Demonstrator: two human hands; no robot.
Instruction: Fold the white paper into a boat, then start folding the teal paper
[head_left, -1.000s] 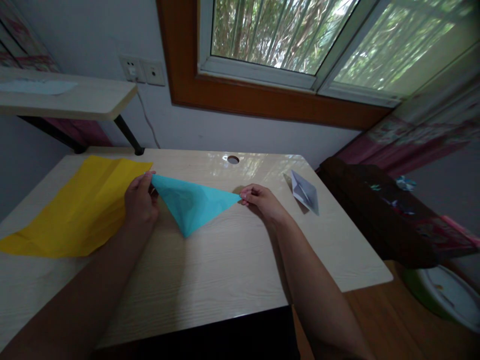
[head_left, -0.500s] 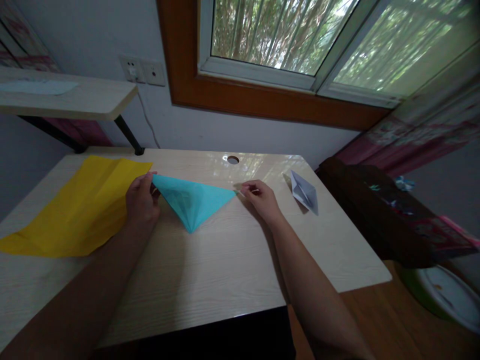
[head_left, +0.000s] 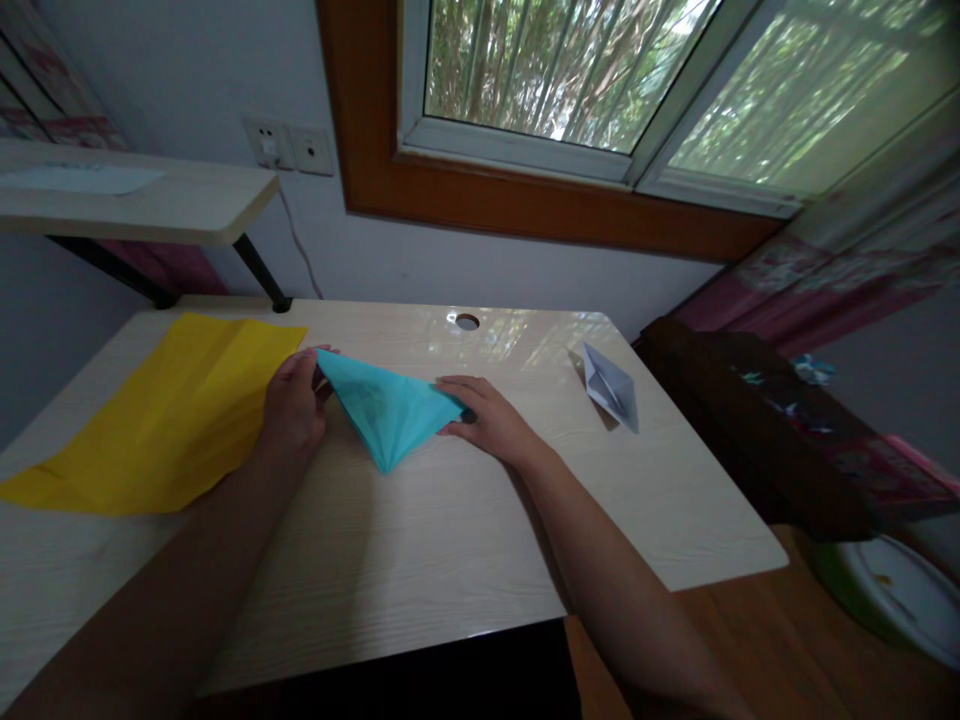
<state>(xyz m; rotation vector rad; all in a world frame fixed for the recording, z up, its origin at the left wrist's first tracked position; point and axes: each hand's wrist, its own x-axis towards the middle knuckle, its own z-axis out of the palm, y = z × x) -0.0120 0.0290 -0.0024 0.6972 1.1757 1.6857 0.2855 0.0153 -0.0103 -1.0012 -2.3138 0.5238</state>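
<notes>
A turquoise sheet of paper (head_left: 386,410), folded into a triangle with its point toward me, is held between my hands over the desk. Creases fan out from its near tip. My left hand (head_left: 296,405) pinches the upper left corner, thumb on top. At the other end, my right hand (head_left: 487,415) has its fingers along the top edge and its thumb beneath, closed around the right corner. A large yellow sheet of paper (head_left: 172,410) lies to the left, partly behind my left forearm.
A folded white paper piece (head_left: 609,385) stands on the desk (head_left: 442,550) at the right. A raised shelf (head_left: 150,205) on black legs is at the back left. The desk has a round cable hole (head_left: 467,322) near its far edge. Right of it sits a dark cabinet (head_left: 757,430).
My right hand has moved left, from pinching the paper's right tip to gripping farther in around that corner. The turquoise paper now bends slightly. My left hand has shifted a little to the right.
</notes>
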